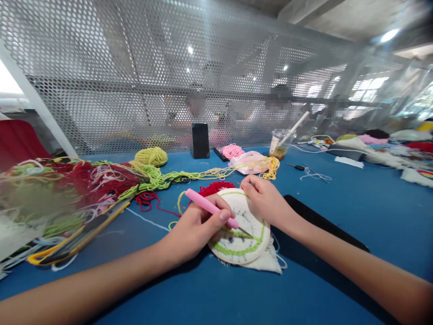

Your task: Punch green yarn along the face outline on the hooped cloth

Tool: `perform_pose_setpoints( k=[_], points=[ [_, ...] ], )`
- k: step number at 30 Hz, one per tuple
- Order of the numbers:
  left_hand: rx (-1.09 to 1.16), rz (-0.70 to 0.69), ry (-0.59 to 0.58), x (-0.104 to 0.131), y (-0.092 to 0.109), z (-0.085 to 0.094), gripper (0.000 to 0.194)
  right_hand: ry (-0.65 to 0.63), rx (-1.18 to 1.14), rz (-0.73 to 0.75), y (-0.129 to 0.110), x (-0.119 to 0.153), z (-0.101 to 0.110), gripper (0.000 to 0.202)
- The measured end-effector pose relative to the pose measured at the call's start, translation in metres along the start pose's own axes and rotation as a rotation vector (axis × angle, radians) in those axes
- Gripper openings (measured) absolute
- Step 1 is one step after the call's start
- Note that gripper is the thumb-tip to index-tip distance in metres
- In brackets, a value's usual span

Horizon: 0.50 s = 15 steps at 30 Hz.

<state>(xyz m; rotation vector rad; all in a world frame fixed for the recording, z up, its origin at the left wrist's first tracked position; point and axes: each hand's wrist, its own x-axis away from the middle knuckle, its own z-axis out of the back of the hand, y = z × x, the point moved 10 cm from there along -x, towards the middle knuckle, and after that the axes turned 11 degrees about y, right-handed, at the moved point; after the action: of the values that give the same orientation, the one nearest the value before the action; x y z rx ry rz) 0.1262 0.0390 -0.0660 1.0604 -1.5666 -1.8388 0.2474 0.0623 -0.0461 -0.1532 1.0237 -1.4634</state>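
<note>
My left hand [203, 223] is closed round a pink punch needle [211, 208], held like a pen. Its metal tip meets white cloth stretched in a round embroidery hoop [216, 255]. Light green yarn stitching [238, 249] curves along the cloth's lower and right side, and dark printed marks show in the middle. At the hoop's far edge my right hand [265, 198] is closed with its fingers curled, gripping the rim. A loose corner of cloth [269, 261] sticks out below the hoop. Green yarn [181, 203] loops beside my left hand.
Tangled yarn [98, 178] covers the table's left side, with scissors-like yellow-edged tool [81, 239] before it. A yellow-green yarn ball [151, 157], a phone [200, 141], pink yarn [232, 151] and a drink cup [280, 144] stand behind. A black flat object [324, 221] lies under my right forearm.
</note>
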Motion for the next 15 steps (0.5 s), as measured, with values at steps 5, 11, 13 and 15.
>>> perform_pose_setpoints(
  k=[5, 11, 13, 15],
  points=[
    [-0.069, -0.024, -0.018, 0.001, 0.001, -0.001, 0.022, 0.003, 0.002, 0.003, 0.000, 0.000, 0.000, 0.020],
    [-0.399, -0.251, -0.186, 0.011, 0.012, -0.025, 0.017, 0.029, 0.037, 0.003, -0.006, 0.001, 0.004, 0.020],
    [-0.517, -0.383, -0.283, 0.018, 0.018, -0.039, 0.019, 0.054, 0.057, 0.014, -0.010, 0.002, 0.008, 0.020],
    [-0.550, -0.389, -0.314, 0.020, 0.019, -0.043, 0.021, 0.066, 0.065, 0.028, -0.013, 0.003, 0.011, 0.020]
  ],
)
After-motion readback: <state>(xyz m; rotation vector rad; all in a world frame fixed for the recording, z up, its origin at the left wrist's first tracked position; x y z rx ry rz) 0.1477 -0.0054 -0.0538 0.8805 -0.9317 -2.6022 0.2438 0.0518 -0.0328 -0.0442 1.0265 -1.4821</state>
